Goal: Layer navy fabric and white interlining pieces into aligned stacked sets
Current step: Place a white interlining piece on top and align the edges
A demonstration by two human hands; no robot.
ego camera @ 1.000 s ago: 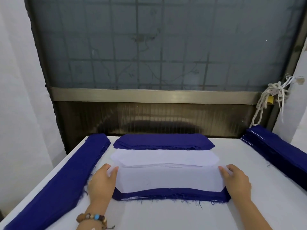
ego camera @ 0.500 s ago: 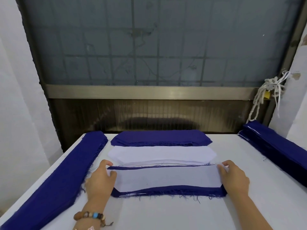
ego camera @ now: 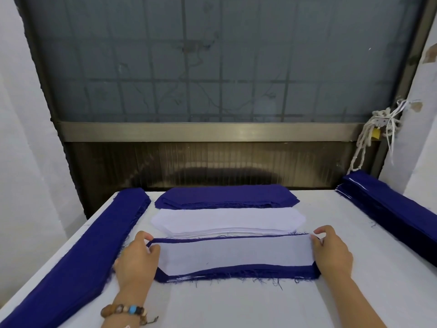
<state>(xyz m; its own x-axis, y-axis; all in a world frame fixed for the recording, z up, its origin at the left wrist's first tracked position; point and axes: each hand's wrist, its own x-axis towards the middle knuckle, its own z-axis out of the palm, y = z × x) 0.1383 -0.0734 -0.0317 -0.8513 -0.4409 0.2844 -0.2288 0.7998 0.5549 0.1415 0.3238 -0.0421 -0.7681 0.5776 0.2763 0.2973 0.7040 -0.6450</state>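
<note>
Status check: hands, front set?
Left hand, right hand pinching front set ends. White interlining atop navy, navy border showing. White stack right behind.

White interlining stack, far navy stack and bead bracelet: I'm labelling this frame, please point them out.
White interlining stack [ego camera: 227, 220], head view, middle of its top sheet.
Far navy stack [ego camera: 227, 195], head view, centre of its top piece.
Bead bracelet [ego camera: 124, 310], head view, beads on the left wrist.

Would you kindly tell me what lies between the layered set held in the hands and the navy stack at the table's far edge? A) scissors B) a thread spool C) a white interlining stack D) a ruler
C: the white interlining stack lies between the layered set, pinched by the left hand and right hand, and the far navy stack.
</note>
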